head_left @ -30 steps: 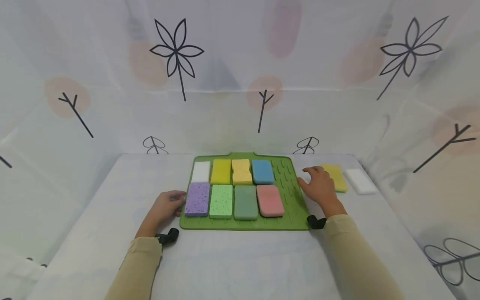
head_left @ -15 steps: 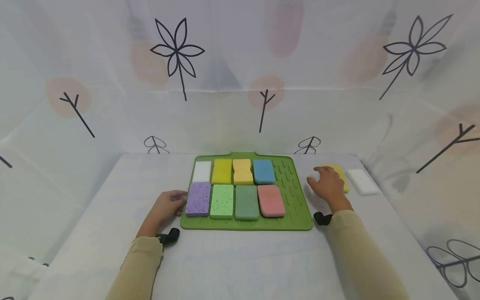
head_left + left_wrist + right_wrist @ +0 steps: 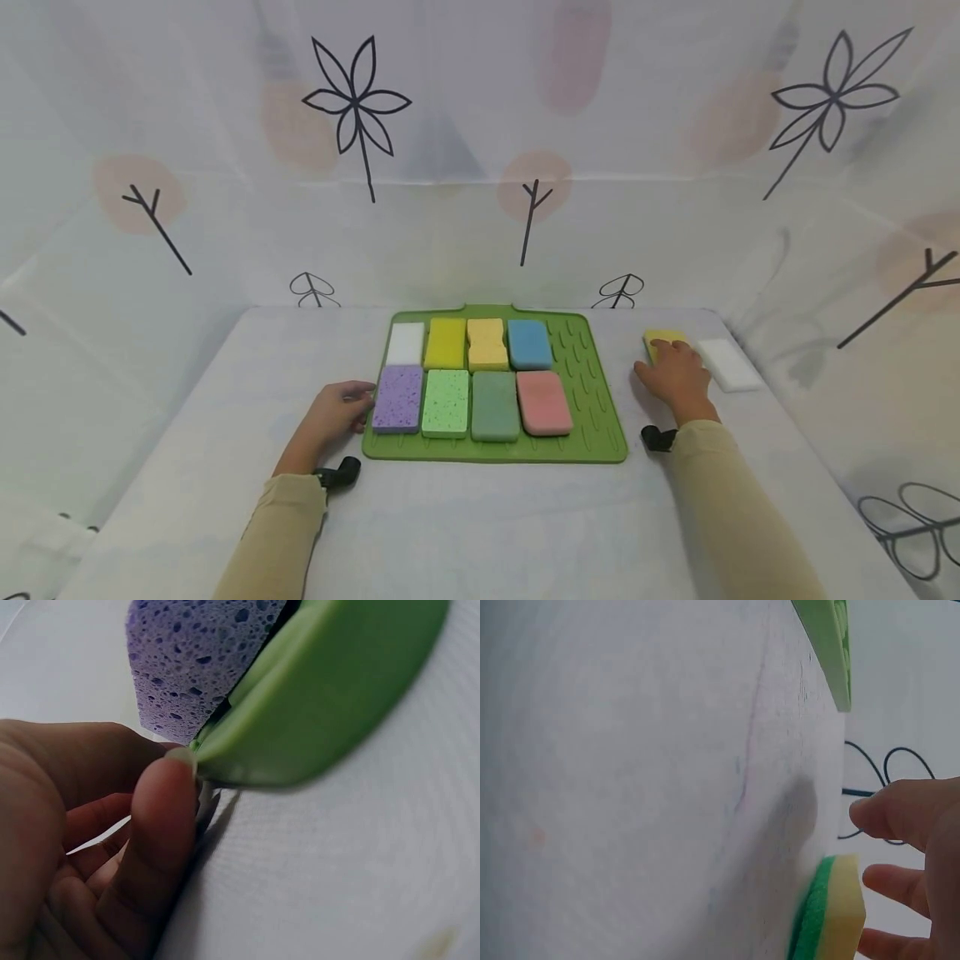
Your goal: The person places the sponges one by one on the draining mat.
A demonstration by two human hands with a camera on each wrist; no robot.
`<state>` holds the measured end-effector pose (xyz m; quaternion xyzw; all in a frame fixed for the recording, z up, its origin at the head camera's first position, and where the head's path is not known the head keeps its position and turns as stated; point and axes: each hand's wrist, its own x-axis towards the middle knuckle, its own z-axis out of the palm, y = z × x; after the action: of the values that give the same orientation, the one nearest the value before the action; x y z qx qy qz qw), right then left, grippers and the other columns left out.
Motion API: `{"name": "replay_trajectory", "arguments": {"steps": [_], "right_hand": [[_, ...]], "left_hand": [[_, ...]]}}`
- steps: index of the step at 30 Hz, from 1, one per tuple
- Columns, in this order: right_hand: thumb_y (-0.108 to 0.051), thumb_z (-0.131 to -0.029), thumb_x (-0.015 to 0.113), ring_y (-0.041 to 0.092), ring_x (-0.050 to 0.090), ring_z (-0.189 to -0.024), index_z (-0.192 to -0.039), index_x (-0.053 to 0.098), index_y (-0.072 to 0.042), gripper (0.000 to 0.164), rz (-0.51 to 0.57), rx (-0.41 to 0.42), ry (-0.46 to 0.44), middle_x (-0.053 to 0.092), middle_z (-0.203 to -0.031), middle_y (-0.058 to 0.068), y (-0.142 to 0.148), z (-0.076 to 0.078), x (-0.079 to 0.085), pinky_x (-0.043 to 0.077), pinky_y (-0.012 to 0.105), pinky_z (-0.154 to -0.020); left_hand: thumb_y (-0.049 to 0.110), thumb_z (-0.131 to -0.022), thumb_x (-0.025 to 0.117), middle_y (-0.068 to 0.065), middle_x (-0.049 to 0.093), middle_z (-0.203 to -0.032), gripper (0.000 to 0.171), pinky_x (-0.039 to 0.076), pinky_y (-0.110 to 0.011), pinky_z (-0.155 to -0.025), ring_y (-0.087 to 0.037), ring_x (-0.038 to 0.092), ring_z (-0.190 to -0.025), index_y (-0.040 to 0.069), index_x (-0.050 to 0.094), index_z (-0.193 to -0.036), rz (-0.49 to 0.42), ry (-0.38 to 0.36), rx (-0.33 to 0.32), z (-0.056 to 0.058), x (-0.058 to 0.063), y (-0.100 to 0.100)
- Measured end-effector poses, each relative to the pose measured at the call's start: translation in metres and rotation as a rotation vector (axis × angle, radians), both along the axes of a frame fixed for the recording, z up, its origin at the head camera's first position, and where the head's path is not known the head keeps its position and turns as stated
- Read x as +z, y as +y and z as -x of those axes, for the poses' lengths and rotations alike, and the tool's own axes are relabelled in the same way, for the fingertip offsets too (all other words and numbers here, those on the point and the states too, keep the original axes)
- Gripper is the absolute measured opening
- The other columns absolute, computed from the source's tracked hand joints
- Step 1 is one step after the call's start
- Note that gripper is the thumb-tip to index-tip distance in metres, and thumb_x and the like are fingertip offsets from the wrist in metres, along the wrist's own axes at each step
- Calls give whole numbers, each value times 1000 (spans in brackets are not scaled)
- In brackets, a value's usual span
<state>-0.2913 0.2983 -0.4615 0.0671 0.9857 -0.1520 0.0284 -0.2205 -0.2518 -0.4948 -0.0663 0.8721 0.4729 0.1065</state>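
My left hand [image 3: 341, 414] pinches the left edge of a green ridged silicone mat [image 3: 592, 437], thumb and index finger meeting at the rim in the left wrist view. Beside those fingers lies a purple porous sponge [image 3: 202, 660]. My right hand [image 3: 677, 375] hovers over a yellow scouring sponge [image 3: 664, 337] on the table, partly covering it in the head view. From the right wrist, this sponge [image 3: 843, 911] shows a green scrubbing layer, and the thumb and fingers are spread apart with nothing held. A white sponge [image 3: 729, 365] lies just to its right.
The mat bears two rows of sponges, among them white [image 3: 406, 343], yellow [image 3: 447, 343], blue [image 3: 529, 344], speckled green [image 3: 446, 403], dark green [image 3: 495, 406] and pink [image 3: 543, 402]. A patterned cloth [image 3: 450, 233] rises behind the white table [image 3: 480, 525].
My right hand has moved right, away from the mat's edge, to above the yellow scouring sponge. The left hand has stayed at the mat's left edge.
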Motion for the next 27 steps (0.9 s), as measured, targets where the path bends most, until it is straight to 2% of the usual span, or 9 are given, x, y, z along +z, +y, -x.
{"name": "replay_trajectory", "arguments": {"steps": [4, 11, 18, 22, 27], "right_hand": [[-39, -90, 48, 60, 22, -131, -143, 36, 1, 67, 8, -17, -25, 20, -147, 38, 7, 1, -5, 29, 75, -96], [-32, -88, 50, 63, 35, -119, -145, 34, -1, 67, 44, -26, -41, 23, -142, 39, 10, -3, -5, 37, 69, -91], [-30, -87, 52, 62, 34, -118, -147, 31, -2, 70, 49, -30, -79, 22, -143, 38, 10, -6, -3, 35, 70, -94], [-31, -87, 52, 61, 36, -115, -145, 32, 0, 69, 43, -28, -72, 23, -141, 38, 11, -9, -3, 36, 69, -91], [-30, -88, 53, 64, 35, -116, -142, 35, 2, 66, 64, -8, -19, 23, -143, 40, 11, -13, -1, 36, 68, -92]], "left_hand": [[21, -93, 60, -14, 66, -113, 44, 57, -29, -65, -16, 64, -72, 6, 56, -134, -4, 2, 1, -1, 0, 1], [20, -93, 60, -14, 68, -109, 44, 56, -30, -65, -16, 65, -69, 5, 55, -134, 15, 13, -4, -1, 2, 1], [20, -92, 61, -16, 67, -112, 45, 56, -30, -66, -17, 65, -70, 5, 55, -134, 0, 2, 1, -3, 5, 1], [20, -93, 60, -17, 66, -113, 45, 57, -30, -66, -16, 65, -72, 4, 55, -134, -6, -2, 0, -3, 5, 2], [20, -92, 59, -14, 68, -108, 45, 55, -29, -65, -15, 64, -68, 2, 55, -134, 22, 33, -25, -3, 5, 1]]}}
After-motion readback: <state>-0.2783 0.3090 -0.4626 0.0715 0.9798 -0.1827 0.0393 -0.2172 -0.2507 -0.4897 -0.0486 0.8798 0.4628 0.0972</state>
